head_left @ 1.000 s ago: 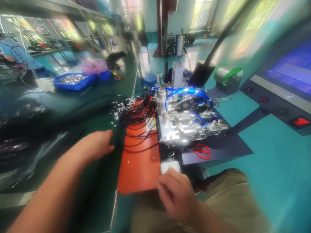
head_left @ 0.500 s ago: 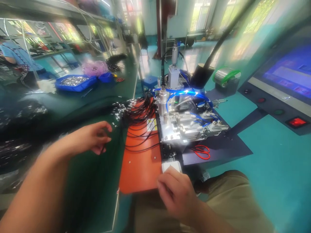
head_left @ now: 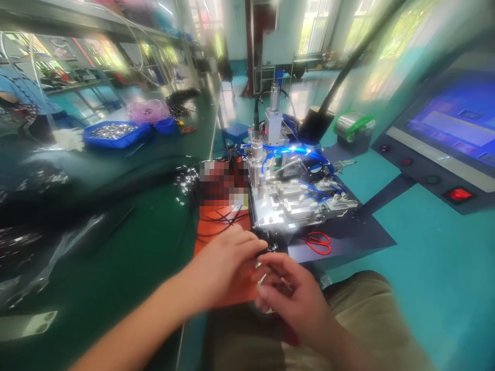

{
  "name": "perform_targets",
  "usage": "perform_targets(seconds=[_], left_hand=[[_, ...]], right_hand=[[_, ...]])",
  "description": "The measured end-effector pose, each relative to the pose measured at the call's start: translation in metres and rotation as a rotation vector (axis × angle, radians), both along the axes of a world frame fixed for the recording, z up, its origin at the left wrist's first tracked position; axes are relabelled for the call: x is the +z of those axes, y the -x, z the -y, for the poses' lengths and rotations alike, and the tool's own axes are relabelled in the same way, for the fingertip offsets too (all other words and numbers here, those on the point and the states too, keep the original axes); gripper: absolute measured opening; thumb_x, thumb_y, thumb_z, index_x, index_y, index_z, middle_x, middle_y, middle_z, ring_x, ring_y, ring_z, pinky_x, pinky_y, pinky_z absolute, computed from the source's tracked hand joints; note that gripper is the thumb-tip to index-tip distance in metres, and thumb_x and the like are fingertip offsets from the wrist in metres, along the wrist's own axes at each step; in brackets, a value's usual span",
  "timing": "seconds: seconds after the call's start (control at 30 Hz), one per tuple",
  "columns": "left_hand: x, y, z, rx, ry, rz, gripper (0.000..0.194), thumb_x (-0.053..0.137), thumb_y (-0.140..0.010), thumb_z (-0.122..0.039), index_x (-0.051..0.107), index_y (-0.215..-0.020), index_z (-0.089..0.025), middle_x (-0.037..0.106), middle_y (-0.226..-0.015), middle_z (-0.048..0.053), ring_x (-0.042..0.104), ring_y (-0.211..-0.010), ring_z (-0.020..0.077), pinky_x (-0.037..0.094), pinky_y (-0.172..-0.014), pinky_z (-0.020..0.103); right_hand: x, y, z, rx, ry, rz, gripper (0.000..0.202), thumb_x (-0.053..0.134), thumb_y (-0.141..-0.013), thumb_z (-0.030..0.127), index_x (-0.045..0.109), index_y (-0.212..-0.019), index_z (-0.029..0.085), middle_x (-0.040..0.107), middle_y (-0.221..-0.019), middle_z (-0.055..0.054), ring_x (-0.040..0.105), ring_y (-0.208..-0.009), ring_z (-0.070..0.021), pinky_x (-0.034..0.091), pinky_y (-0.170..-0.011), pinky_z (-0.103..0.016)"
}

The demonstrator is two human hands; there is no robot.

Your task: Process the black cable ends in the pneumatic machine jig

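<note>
One left hand [head_left: 235, 255] and one right hand [head_left: 292, 293]; one orange board [head_left: 209, 225]; one metal machine [head_left: 296, 193]; one green-rimmed spool [head_left: 351, 125]; one lit screen [head_left: 456, 123]; one lit red switch [head_left: 459, 195]. Two blue containers [head_left: 116, 142]; one blue stool [head_left: 235, 132]; several black cables [head_left: 194, 195], too blurred and covered to count.

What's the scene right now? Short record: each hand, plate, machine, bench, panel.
left hand: over the orange plate, fingers close to the right hand's; contact unclear
right hand: fingers curled, near the plate's near end; grip contents unclear
plate: black cables across it; far part pixelated
machine: right of plate, metal, blue tubes on top
by machine: red-handled tool
bench: green, left; blue tray of small shiny parts
panel: far right, screen blue, red button lit
</note>
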State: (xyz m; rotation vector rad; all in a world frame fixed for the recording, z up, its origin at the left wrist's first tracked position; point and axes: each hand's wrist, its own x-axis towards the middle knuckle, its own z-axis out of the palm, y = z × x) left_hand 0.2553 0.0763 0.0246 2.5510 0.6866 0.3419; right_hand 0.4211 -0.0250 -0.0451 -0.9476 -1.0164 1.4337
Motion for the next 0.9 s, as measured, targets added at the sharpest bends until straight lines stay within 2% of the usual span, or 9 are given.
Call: perform_targets(seconds=[0.1,0.2,0.3,0.4,0.63,0.9], left_hand=[[-0.016,-0.013,0.013,-0.007,-0.107,0.01,0.022,0.046,-0.1,-0.028,0.064,-0.11,-0.02,0.066,-0.087,0.005,0.053,-0.088,0.02,0.043,-0.082,0.035],[-0.036,-0.017,0.015,0.014,-0.132,0.034,0.02,0.048,-0.098,-0.025,0.061,-0.11,-0.018,0.064,-0.084,0.004,0.052,-0.081,0.0187,0.042,-0.075,0.034],[-0.047,-0.018,0.013,0.017,-0.148,0.091,0.018,0.05,-0.095,-0.022,0.061,-0.107,-0.017,0.064,-0.086,0.005,0.053,-0.076,0.0178,0.042,-0.069,0.031],[-0.052,-0.019,0.014,0.032,-0.164,0.122,0.018,0.046,-0.095,-0.021,0.062,-0.105,-0.017,0.064,-0.086,0.005,0.055,-0.076,0.0173,0.042,-0.066,0.029],[-0.064,-0.023,0.014,0.087,-0.14,0.124,0.02,0.043,-0.098,-0.024,0.061,-0.097,-0.017,0.062,-0.078,0.004,0.056,-0.068,0.0149,0.041,-0.061,0.025],[-0.068,-0.021,0.012,0.132,-0.129,0.086,0.023,0.041,-0.1,-0.026,0.062,-0.096,-0.017,0.062,-0.078,0.003,0.058,-0.068,0.0139,0.042,-0.061,0.024]], right_hand=[[0.0,-0.014,-0.003,-0.111,0.084,-0.068,0.025,0.074,-0.087,0.028,0.059,-0.105,0.02,0.069,-0.083,-0.001,0.065,-0.059,-0.0121,0.052,-0.053,-0.022],[-0.002,-0.025,-0.006,-0.168,0.132,-0.019,0.025,0.075,-0.086,0.033,0.06,-0.099,0.018,0.066,-0.066,0.001,0.06,-0.053,-0.0113,0.048,-0.049,-0.02],[-0.005,-0.031,-0.008,-0.213,0.148,0.049,0.024,0.074,-0.086,0.036,0.062,-0.094,0.017,0.061,-0.057,0.003,0.056,-0.05,-0.0101,0.046,-0.048,-0.019],[-0.008,-0.035,-0.01,-0.236,0.146,0.109,0.024,0.074,-0.086,0.036,0.063,-0.093,0.017,0.058,-0.056,0.004,0.053,-0.049,-0.0092,0.044,-0.048,-0.018],[-0.01,-0.044,-0.014,-0.259,0.146,0.207,0.021,0.075,-0.082,0.034,0.068,-0.092,0.017,0.065,-0.075,-0.001,0.054,-0.059,-0.0109,0.046,-0.054,-0.021],[-0.006,-0.045,-0.018,-0.27,0.214,0.24,0.025,0.073,-0.082,0.039,0.071,-0.089,0.015,0.055,-0.056,0.003,0.048,-0.05,-0.01,0.041,-0.046,-0.02]])
